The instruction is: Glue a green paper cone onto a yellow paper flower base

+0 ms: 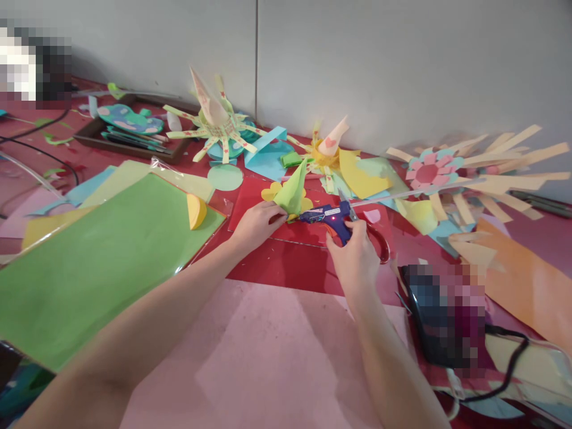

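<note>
My left hand (pixel 255 227) pinches the green cone's base (pixel 290 195) above the yellow flower (pixel 270 192), my right hand (pixel 356 257) clasps the glue gun (pixel 331 213), nozzle close by: apparently gluing, which calls for steady aim and clear fingertips.

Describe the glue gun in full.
The glue gun is dark blue and looks plastic, with a pale label, a glowing red light and an orange trigger. The right hand grips its handle above the red sheet. It lies roughly level, nozzle toward the green cone's base; whether they touch is unclear. A long translucent stick seems to extend from its rear.
</note>
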A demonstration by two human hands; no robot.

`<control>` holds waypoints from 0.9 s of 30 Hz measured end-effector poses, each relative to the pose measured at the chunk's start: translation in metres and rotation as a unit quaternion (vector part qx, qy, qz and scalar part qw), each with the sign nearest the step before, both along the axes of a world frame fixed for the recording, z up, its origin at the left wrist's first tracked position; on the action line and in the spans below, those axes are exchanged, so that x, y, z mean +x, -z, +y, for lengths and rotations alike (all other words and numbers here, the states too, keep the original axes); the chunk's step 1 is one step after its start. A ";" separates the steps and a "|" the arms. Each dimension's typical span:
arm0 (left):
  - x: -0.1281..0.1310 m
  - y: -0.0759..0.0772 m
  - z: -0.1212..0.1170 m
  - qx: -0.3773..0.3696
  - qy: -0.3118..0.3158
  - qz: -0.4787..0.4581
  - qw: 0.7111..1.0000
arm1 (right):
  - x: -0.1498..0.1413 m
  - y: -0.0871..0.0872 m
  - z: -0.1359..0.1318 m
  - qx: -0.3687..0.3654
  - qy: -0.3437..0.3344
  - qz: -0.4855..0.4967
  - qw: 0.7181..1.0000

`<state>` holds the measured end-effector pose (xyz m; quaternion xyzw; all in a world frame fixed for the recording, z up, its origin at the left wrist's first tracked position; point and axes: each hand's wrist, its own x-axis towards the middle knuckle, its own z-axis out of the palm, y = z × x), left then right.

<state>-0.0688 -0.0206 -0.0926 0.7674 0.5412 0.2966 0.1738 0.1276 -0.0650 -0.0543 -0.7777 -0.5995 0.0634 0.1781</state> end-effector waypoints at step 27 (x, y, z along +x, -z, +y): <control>-0.001 0.000 -0.001 0.003 0.004 0.005 1.000 | 0.029 -0.006 0.008 0.036 0.049 0.097 0.993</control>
